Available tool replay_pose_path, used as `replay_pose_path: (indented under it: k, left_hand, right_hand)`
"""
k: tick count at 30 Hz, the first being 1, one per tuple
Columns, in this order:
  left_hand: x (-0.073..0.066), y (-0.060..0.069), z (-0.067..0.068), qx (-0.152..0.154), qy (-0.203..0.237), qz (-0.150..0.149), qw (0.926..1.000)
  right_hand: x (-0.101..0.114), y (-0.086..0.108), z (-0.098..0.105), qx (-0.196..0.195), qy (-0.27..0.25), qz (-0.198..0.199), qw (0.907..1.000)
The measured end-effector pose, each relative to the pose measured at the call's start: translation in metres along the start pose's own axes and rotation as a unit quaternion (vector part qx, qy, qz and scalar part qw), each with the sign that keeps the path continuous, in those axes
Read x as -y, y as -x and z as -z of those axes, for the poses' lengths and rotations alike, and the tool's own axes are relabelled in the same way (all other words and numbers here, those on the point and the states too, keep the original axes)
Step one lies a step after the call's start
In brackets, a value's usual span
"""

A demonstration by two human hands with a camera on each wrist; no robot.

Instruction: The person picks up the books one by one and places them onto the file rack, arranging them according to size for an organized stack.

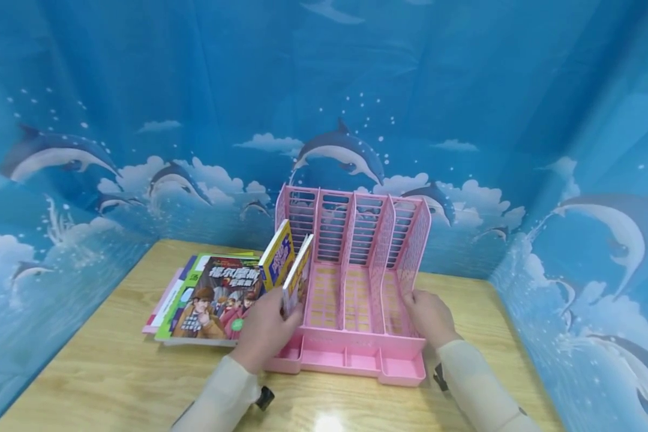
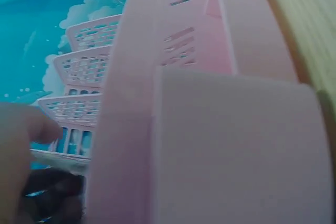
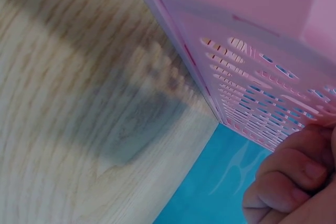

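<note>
A pink desk file rack with upright dividers stands on the table, its front tray compartments facing me. My left hand holds a thin book upright at the rack's leftmost slot. Left of it, another book with a yellow and purple cover also stands upright. In the left wrist view, the thumb of the left hand shows beside a dark, shiny cover. My right hand grips the rack's right side panel. In the right wrist view, curled fingers of the right hand lie against the perforated panel.
A stack of books lies flat on the wooden table, left of the rack. A blue dolphin-print curtain surrounds the table at the back and sides.
</note>
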State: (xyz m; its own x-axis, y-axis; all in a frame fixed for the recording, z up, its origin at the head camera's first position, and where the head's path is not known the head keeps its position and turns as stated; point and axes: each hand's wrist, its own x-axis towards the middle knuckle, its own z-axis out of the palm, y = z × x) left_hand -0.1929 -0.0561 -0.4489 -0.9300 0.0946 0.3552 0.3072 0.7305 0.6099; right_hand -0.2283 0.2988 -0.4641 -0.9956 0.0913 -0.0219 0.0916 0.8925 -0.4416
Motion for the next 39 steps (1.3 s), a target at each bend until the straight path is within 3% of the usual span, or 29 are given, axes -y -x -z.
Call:
replay_pose_path:
  k: [5,13,21,28,35,39]
  left_hand:
    - [-0.006,-0.003,0.011,-0.041,0.0,-0.028,0.9988]
    - [-0.014,-0.009,0.024,0.027,-0.021,-0.02,0.9992]
    - [-0.008,-0.018,0.025,-0.031,-0.051,-0.019,0.9981]
    - [0.003,-0.018,0.024,-0.035,-0.046,0.007,0.9983]
    - [0.008,-0.018,0.02,-0.04,-0.015,0.017,0.9989]
    - [0.011,-0.018,0.019,-0.066,-0.005,0.007,0.9978]
  right_hand:
    - [-0.001,0.001,0.001,-0.002,0.002,-0.001,1.0]
    - [-0.003,0.003,0.0,0.005,-0.001,-0.005,1.0]
    - [0.002,0.0,0.001,0.0,-0.006,-0.003,1.0]
    - [0.004,0.0,0.001,0.003,-0.005,-0.002,1.0]
    - [0.002,0.0,0.0,0.002,-0.013,-0.005,0.9999]
    - [0.0,0.0,-0.002,0.002,-0.01,-0.002,1.0]
